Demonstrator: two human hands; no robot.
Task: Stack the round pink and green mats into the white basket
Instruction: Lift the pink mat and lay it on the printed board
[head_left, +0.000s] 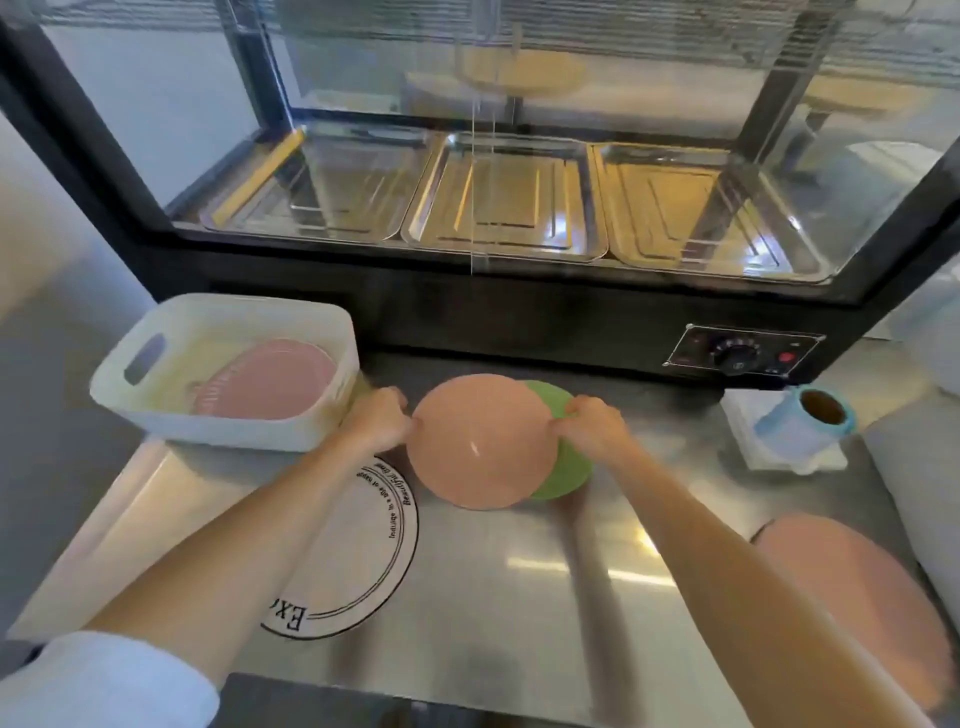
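Observation:
A round pink mat is held over the steel counter, pinched at its left edge by my left hand and at its right edge by my right hand. Under its right side lies a green mat, partly covered; my right fingers touch its upper edge too. The white basket stands at the left, with a ribbed pink mat leaning inside it. Another pink mat lies at the counter's right front edge.
A white round mat with black lettering lies under my left forearm. A glass display warmer with steel trays rises behind, its control panel at right. A blue roll sits on a white holder at right.

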